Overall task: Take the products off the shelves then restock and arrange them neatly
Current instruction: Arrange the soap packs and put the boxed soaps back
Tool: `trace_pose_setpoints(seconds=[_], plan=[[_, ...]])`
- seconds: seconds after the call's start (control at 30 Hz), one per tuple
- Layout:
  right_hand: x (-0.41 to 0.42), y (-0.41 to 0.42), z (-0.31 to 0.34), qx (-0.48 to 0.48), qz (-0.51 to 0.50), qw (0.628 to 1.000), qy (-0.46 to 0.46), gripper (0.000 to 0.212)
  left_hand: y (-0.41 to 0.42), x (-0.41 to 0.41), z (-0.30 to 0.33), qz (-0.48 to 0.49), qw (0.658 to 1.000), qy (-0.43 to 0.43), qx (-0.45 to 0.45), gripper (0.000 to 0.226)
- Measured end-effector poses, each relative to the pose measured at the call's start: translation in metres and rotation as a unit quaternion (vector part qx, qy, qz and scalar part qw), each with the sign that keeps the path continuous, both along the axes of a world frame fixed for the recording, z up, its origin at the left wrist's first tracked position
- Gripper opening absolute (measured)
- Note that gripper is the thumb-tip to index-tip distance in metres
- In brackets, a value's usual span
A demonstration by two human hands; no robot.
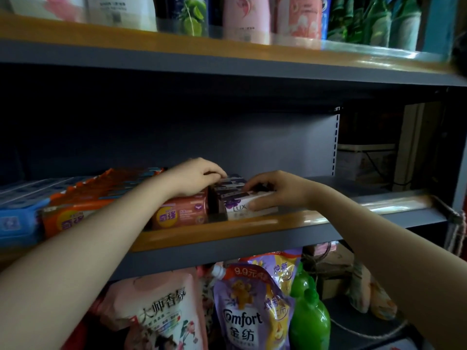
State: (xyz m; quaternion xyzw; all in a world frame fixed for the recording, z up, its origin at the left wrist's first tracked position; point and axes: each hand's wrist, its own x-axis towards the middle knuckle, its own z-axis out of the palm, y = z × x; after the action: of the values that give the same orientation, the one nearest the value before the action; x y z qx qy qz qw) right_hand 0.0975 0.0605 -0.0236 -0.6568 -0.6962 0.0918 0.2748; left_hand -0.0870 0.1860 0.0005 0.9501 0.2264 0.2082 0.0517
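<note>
Both arms reach into the middle shelf [252, 229], the one with the wood-coloured front lip. The right hand [280, 189] is curled around the front Lux soap box [249, 207], a purple and white carton, thumb on its front face and fingers over the top, so it's holding that box. Behind it more Lux boxes [228, 186] line up in a row running toward the back of the shelf. The left hand [194, 176] sits on top of that row, fingers bent down onto the back boxes, looks like it's gripping or steadying them. Just left of the Lux row, touching it, are pink soap packs [180, 213], then orange soap packs [73, 215] and a blue pack [15, 223] at the far left edge. Right side of the shelf is bare grey metal. Upper shelf carries blurry refill bags and bottles [242, 16]. Below sit a pink detergent pouch [156, 314], a purple Comfort pouch [247, 311] and two green bottles [309, 317], standing upright close together.
</note>
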Motion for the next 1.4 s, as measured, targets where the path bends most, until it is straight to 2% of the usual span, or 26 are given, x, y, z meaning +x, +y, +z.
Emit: trace_pose_setpoints(seconds=[0.07,0.13,0.17,0.23,0.33,0.4,0.47,0.5,0.57,0.63,0.67,0.73,0.8,0.87,0.93,1.0,1.07,1.13,1.2,1.3,1.4], plan=[[-0.003,0.002,-0.002,-0.002,0.005,1.000,-0.011,0.034,-0.003,-0.009,-0.003,-0.016,1.000,-0.003,0.001,0.029],[-0.005,0.001,-0.001,0.002,-0.009,1.000,0.018,0.039,-0.007,-0.013,-0.006,-0.015,0.999,0.024,0.014,0.033],[-0.004,0.001,0.000,0.017,-0.037,0.999,0.034,0.042,-0.009,-0.014,-0.007,-0.013,0.999,0.047,0.025,0.036],[-0.001,0.005,0.002,0.038,-0.109,0.993,0.011,0.035,-0.014,-0.014,-0.010,-0.014,0.995,0.088,0.046,0.041],[-0.005,0.011,-0.002,-0.022,-0.145,0.988,-0.057,0.026,-0.019,-0.013,-0.015,-0.015,0.991,0.118,0.059,0.052],[-0.009,0.010,0.000,-0.035,-0.150,0.988,-0.022,0.026,-0.019,-0.012,-0.017,-0.008,0.991,0.120,0.067,0.058],[-0.010,0.004,0.001,-0.012,-0.160,0.987,0.015,0.026,-0.020,-0.014,-0.018,-0.008,0.991,0.117,0.064,0.055],[-0.010,-0.002,0.001,0.023,-0.178,0.984,-0.021,0.026,-0.022,-0.015,-0.018,-0.011,0.992,0.110,0.064,0.051],[-0.008,-0.019,-0.006,0.169,-0.215,0.955,-0.110,0.025,-0.030,-0.019,-0.019,-0.029,0.995,0.059,0.078,0.039],[-0.015,-0.049,-0.023,0.309,-0.196,0.921,-0.135,0.022,-0.045,-0.022,-0.026,-0.076,0.985,-0.073,0.135,0.033],[-0.021,-0.067,-0.034,0.330,-0.174,0.917,-0.142,0.022,-0.056,-0.023,-0.032,-0.110,0.968,-0.144,0.176,0.032],[-0.029,-0.100,-0.067,0.288,-0.147,0.935,-0.149,0.023,-0.078,-0.024,-0.054,-0.171,0.932,-0.226,0.227,0.028],[-0.034,-0.125,-0.106,0.168,-0.127,0.963,-0.169,0.019,-0.101,-0.018,-0.093,-0.211,0.921,-0.239,0.223,0.023],[-0.034,-0.143,-0.145,-0.007,-0.117,0.973,-0.197,0.021,-0.123,-0.010,-0.143,-0.239,0.930,-0.205,0.188,0.022],[-0.032,-0.152,-0.183,-0.191,-0.116,0.949,-0.224,0.038,-0.141,-0.004,-0.195,-0.243,0.952,-0.142,0.119,0.028],[-0.029,-0.158,-0.210,-0.296,-0.097,0.920,-0.237,0.054,-0.155,-0.001,-0.236,-0.211,0.974,-0.084,0.020,0.035],[-0.024,-0.161,-0.226,-0.348,-0.102,0.894,-0.263,0.062,-0.164,-0.002,-0.274,-0.152,0.986,-0.044,-0.054,0.042],[-0.019,-0.163,-0.239,-0.354,-0.122,0.877,-0.300,0.063,-0.176,-0.006,-0.303,-0.107,0.986,-0.024,-0.126,0.047],[-0.011,-0.163,-0.243,-0.336,-0.146,0.881,-0.298,0.059,-0.187,-0.006,-0.320,-0.073,0.978,-0.014,-0.193,0.051],[-0.007,-0.166,-0.235,-0.294,-0.134,0.907,-0.269,0.060,-0.190,0.008,-0.335,-0.032,0.958,0.019,-0.286,0.068],[-0.007,-0.181,-0.218,-0.174,-0.136,0.944,-0.245,0.071,-0.188,0.024,-0.345,0.004,0.939,0.073,-0.337,0.090]])
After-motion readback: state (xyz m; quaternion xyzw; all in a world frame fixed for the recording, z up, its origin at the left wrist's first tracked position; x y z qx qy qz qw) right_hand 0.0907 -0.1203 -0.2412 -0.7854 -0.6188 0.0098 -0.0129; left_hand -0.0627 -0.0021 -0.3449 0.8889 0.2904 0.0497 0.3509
